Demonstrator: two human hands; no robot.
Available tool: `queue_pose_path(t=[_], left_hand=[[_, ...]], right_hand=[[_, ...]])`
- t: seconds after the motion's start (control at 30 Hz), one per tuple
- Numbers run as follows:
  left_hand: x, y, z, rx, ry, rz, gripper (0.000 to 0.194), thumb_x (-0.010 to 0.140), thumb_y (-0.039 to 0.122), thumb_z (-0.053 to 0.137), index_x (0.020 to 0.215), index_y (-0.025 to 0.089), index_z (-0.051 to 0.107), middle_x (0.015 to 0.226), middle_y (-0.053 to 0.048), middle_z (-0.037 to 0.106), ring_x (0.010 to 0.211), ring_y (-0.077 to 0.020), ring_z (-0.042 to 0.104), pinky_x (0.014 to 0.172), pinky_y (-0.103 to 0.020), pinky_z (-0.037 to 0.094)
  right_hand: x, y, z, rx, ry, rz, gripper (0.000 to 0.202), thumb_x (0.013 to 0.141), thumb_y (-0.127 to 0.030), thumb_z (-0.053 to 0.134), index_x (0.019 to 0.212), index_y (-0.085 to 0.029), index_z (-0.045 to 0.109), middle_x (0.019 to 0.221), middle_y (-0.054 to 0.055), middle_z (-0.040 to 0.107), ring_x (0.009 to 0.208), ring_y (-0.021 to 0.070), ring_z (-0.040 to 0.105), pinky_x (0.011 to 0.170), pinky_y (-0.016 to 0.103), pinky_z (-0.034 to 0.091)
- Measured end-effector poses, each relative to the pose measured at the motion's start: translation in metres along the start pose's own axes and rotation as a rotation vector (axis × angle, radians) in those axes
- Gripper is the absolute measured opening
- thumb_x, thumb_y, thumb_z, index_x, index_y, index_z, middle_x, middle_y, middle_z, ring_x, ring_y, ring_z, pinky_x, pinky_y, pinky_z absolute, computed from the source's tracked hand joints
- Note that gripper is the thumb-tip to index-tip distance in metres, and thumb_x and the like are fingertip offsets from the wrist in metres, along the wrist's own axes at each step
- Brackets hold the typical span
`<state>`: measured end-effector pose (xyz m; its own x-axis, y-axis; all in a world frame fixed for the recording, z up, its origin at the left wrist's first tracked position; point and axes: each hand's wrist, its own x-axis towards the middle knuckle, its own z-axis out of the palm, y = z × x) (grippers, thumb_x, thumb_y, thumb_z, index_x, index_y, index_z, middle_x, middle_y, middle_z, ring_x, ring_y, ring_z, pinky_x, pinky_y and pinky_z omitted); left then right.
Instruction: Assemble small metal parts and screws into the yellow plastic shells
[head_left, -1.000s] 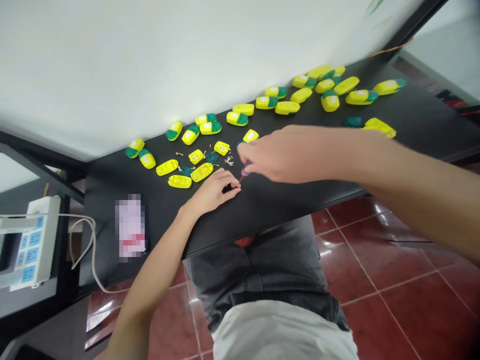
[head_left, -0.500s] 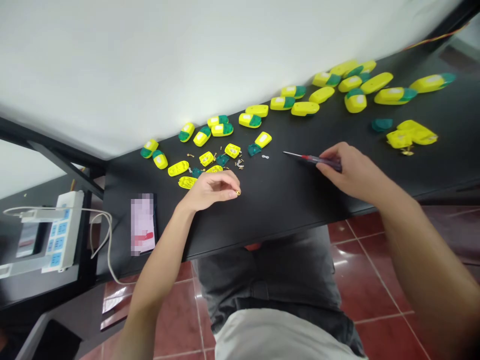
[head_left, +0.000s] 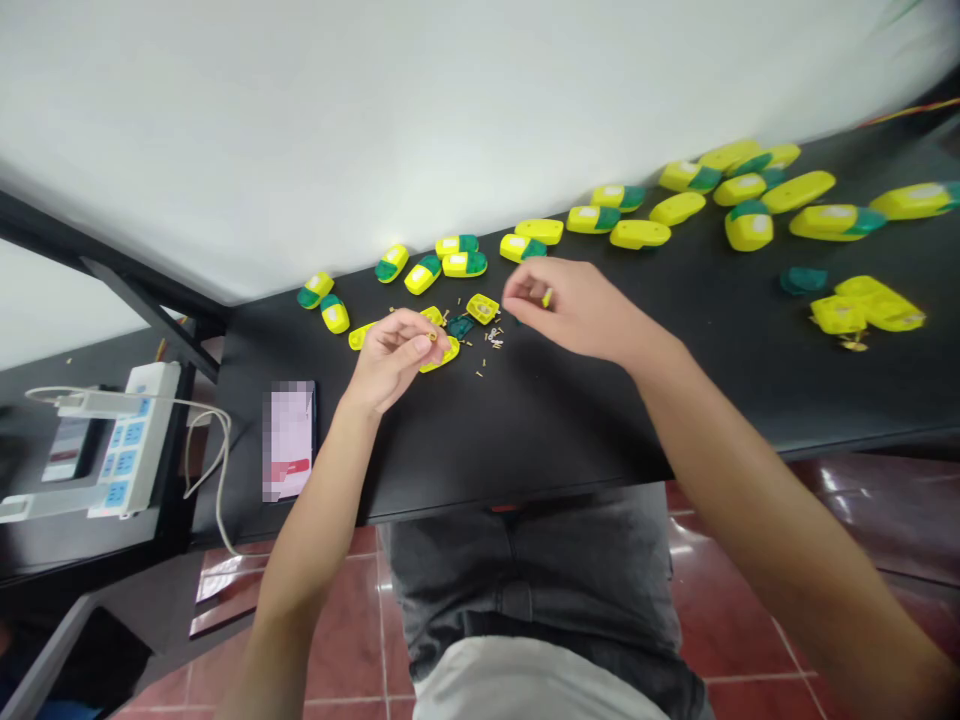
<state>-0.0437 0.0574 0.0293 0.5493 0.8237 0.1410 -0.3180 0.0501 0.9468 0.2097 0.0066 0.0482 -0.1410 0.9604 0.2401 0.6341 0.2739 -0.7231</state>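
Observation:
My left hand [head_left: 394, 358] is raised over the near side of the loose parts, thumb and fingers pinching a small brass-coloured piece [head_left: 432, 338]. Behind it lie open yellow shell halves [head_left: 441, 356], partly covered by the fingers. My right hand [head_left: 566, 308] hovers right of the small parts, fingertips drawn together and pointing left. What it holds, if anything, is hidden. A bit of yellow [head_left: 547, 297] shows between its fingers. The screwdriver is out of sight. Between the hands are a yellow shell piece [head_left: 482, 308], dark green covers [head_left: 460, 326] and tiny screws [head_left: 495, 338].
Several closed yellow-and-green casings [head_left: 592, 218] line the wall side of the black table [head_left: 555, 430]. Open yellow parts [head_left: 870, 305] and a green cover [head_left: 803, 281] lie at the right. A phone [head_left: 291, 440] and a white power strip [head_left: 131, 440] with cable are left.
My right hand has moved left towards the small parts, and the screwdriver seen in it before no longer shows. My left hand has shifted left and up, still pinching the brass-coloured piece.

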Motion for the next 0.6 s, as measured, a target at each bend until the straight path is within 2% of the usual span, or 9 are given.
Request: queue_pose_path(t=[0.1,0.2,0.33,0.47,0.6], left_hand=[[0.001,0.003,-0.001,-0.031,0.070,0.018,0.039,0.066,0.044,0.100,0.073,0.018,0.072,0.064,0.001,0.072,0.053,-0.0066,0.060,0.053,-0.017,0.048],[0.002,0.004,-0.001,-0.033,0.120,-0.005,0.041,0.063,0.043,0.102,0.071,0.018,0.070,0.066,0.001,0.073,0.053,-0.0067,0.060,0.054,-0.018,0.050],[0.003,0.003,-0.002,-0.067,0.099,0.001,0.039,0.065,0.042,0.101,0.073,0.019,0.071,0.067,0.002,0.073,0.054,-0.0063,0.060,0.056,-0.018,0.051],[0.004,0.002,-0.002,-0.093,0.109,-0.007,0.037,0.067,0.041,0.101,0.075,0.019,0.072,0.067,0.002,0.072,0.055,-0.0058,0.059,0.055,-0.017,0.050],[0.005,0.000,-0.003,-0.105,0.135,-0.026,0.038,0.066,0.043,0.101,0.076,0.019,0.072,0.066,0.003,0.070,0.055,-0.0061,0.059,0.054,-0.017,0.050]], right_hand=[[0.029,0.007,0.027,0.111,-0.094,-0.048,0.009,0.092,-0.029,0.065,0.088,-0.021,0.064,0.079,0.002,0.064,0.067,0.0153,0.054,0.066,0.031,0.044],[0.029,0.021,0.043,0.120,-0.133,-0.137,0.011,0.093,-0.028,0.063,0.085,-0.021,0.065,0.083,0.002,0.063,0.066,0.0142,0.052,0.065,0.031,0.043],[0.015,0.031,0.042,0.115,-0.160,-0.180,0.015,0.096,-0.031,0.062,0.087,-0.022,0.068,0.090,0.004,0.063,0.065,0.0133,0.052,0.062,0.031,0.044],[0.012,0.034,0.037,0.082,-0.076,-0.147,0.011,0.096,-0.031,0.065,0.093,-0.023,0.071,0.096,0.004,0.066,0.063,0.0126,0.052,0.061,0.032,0.045],[0.015,0.037,0.033,0.038,-0.010,-0.112,0.010,0.096,-0.032,0.066,0.093,-0.025,0.073,0.093,0.004,0.067,0.065,0.0146,0.053,0.063,0.034,0.047]])
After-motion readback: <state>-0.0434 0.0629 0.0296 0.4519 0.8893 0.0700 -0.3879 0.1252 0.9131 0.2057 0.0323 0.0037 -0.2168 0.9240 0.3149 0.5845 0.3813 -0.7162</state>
